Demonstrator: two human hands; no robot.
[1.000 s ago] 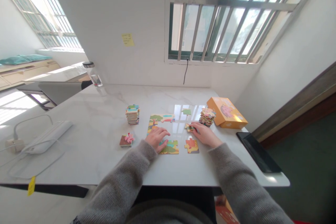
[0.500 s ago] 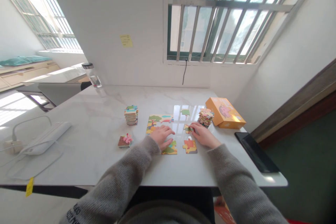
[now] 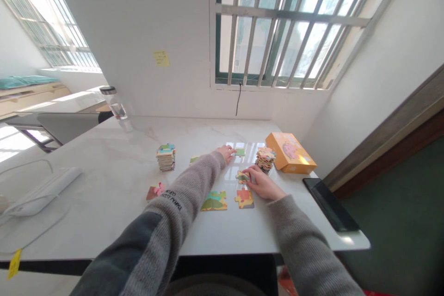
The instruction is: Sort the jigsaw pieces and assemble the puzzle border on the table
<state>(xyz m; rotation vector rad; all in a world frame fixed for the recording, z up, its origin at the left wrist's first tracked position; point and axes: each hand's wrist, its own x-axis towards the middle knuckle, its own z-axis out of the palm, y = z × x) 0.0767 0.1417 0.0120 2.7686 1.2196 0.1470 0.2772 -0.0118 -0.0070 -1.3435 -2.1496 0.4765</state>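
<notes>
My left hand reaches out across the table with its fingers extended. Its fingertips are at the left edge of a green puzzle piece lying flat. Closer to me, my right hand has thumb and fingers closed on the right edge of a small puzzle piece, low over the table or on it. Below that lies an orange and yellow puzzle piece. A green puzzle section is to its left. My left sleeve hides most of another joined section, whose green corner shows.
Puzzle pieces are piled in a left stack and a right stack. Behind the right stack is an orange box. A black phone-like slab lies along the right edge. A bottle, power strip and pink-brown pieces are on the left.
My left hand has moved forward and right, from the joined section to the green puzzle piece. My right hand stays at its small piece. The camera view has shifted slightly.
</notes>
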